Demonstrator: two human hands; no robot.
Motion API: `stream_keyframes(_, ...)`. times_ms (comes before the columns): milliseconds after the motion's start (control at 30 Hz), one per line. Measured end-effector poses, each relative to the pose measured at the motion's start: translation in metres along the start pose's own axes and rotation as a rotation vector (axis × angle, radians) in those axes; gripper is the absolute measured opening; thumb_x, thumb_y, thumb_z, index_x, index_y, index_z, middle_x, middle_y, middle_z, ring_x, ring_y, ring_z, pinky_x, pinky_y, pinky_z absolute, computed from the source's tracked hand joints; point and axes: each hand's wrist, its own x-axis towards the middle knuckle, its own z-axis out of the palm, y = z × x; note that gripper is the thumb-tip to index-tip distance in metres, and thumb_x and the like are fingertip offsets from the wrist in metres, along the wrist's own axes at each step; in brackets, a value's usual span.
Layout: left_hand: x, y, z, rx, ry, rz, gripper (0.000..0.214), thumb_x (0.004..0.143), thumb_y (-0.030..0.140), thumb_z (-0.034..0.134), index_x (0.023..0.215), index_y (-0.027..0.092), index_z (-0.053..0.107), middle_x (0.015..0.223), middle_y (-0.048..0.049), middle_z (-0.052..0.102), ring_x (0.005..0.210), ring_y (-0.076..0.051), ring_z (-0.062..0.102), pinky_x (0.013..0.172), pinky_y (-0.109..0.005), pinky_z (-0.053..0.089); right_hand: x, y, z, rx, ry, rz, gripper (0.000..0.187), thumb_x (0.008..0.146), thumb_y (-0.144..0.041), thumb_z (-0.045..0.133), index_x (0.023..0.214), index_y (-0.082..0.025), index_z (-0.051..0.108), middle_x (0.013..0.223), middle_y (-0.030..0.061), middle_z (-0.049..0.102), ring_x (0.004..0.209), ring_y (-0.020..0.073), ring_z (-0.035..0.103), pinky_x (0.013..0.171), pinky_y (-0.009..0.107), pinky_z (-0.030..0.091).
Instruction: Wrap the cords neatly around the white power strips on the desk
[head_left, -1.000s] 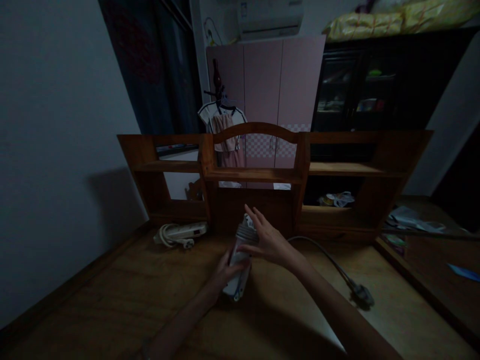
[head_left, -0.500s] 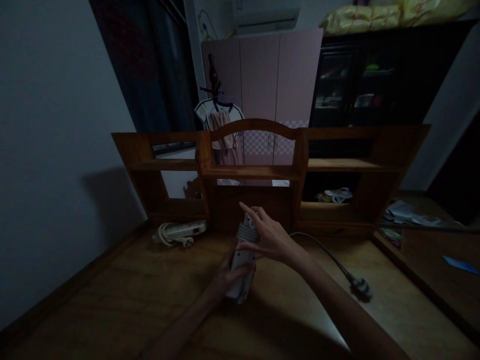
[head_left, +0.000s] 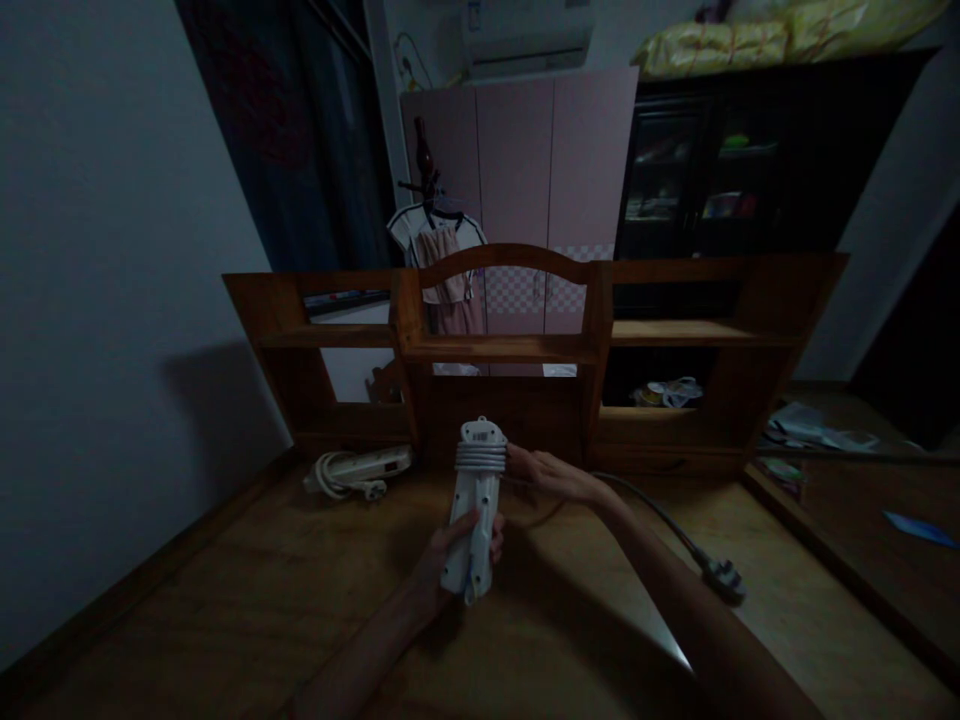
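Note:
My left hand (head_left: 442,560) is wrapped round the lower end of a white power strip (head_left: 474,500) and holds it upright above the wooden desk (head_left: 225,600). Several turns of its cable are wound round the strip's upper part. My right hand (head_left: 551,472) sits just right of those coils, fingers closed on the cable (head_left: 660,515). The loose cable runs right across the desk to its dark plug (head_left: 721,577).
A second white power strip (head_left: 360,467) with a coiled cord lies at the desk's back left. A wooden shelf unit (head_left: 525,345) stands along the back edge, with small items in its right bay (head_left: 667,392). Papers (head_left: 814,435) lie at the right. A wall is close on the left.
My right hand has come off the top of the strip and dropped to its right side, now pinching the cable. The strip stands more upright with the coils in plain sight.

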Motion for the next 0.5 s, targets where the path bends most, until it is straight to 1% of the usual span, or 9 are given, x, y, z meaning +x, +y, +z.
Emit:
stream_keyframes(67,0.002,0.003,0.000,0.001,0.047,0.015,0.030,0.086,0.038,0.055,0.090,0.008,0.060,0.073,-0.0049,0.055,0.062,-0.010,0.054,0.059,-0.021,0.045,-0.001,-0.001,-0.002,-0.020,0.009,-0.008,0.063,0.098,-0.051,0.013,0.101,-0.015,0.064,0.081,0.0036,0.066,0.073,0.0141,0.060,0.069,0.023,0.045)
stream_keyframes(100,0.003,0.004,0.001,0.009,0.081,0.038,0.030,0.085,0.037,0.057,0.090,0.008,0.060,0.074,-0.0049,0.056,0.062,-0.010,0.055,0.059,-0.021,0.046,-0.002,-0.001,-0.004,-0.056,0.014,-0.017,0.059,0.097,-0.051,0.019,0.097,-0.015,0.066,0.081,0.0033,0.066,0.072,0.0141,0.059,0.067,0.023,0.043)
stream_keyframes(167,0.005,0.006,0.001,0.059,0.171,0.096,0.030,0.082,0.036,0.062,0.095,0.010,0.058,0.079,-0.0054,0.059,0.062,-0.010,0.056,0.060,-0.022,0.047,-0.004,-0.003,-0.007,-0.185,0.028,-0.023,0.045,0.094,-0.048,0.036,0.094,-0.016,0.067,0.080,0.0025,0.066,0.072,0.0140,0.059,0.064,0.021,0.040)
stream_keyframes(233,0.005,0.006,0.003,0.164,0.280,0.139,0.036,0.078,0.037,0.067,0.102,0.013,0.054,0.083,-0.0058,0.061,0.062,-0.013,0.059,0.059,-0.025,0.049,-0.007,-0.007,-0.010,-0.328,0.055,-0.008,0.031,0.091,-0.042,0.048,0.097,-0.020,0.068,0.084,0.0021,0.068,0.076,0.0142,0.061,0.065,0.021,0.039)
stream_keyframes(300,0.003,0.005,0.005,0.291,0.371,0.164,0.046,0.076,0.040,0.069,0.110,0.017,0.049,0.084,-0.0057,0.063,0.062,-0.015,0.061,0.058,-0.028,0.051,-0.010,-0.012,-0.011,-0.471,0.079,0.027,0.025,0.091,-0.037,0.048,0.100,-0.025,0.068,0.090,0.0022,0.069,0.082,0.0150,0.063,0.069,0.022,0.039)
stream_keyframes(367,0.002,0.004,0.008,0.421,0.429,0.197,0.055,0.075,0.042,0.069,0.118,0.020,0.043,0.086,-0.0052,0.065,0.064,-0.017,0.063,0.059,-0.029,0.052,-0.012,-0.019,-0.010,-0.620,0.061,0.084,0.024,0.091,-0.035,0.048,0.100,-0.027,0.068,0.091,0.0030,0.070,0.085,0.0170,0.064,0.070,0.023,0.040)
stream_keyframes(500,-0.001,0.005,0.014,0.675,0.528,0.306,0.072,0.074,0.045,0.068,0.131,0.026,0.030,0.098,-0.0047,0.064,0.077,-0.019,0.066,0.069,-0.030,0.052,-0.012,-0.035,-0.006,-0.826,0.031,0.153,0.023,0.090,-0.033,0.048,0.093,-0.024,0.069,0.089,0.0065,0.070,0.085,0.0214,0.065,0.068,0.027,0.042)
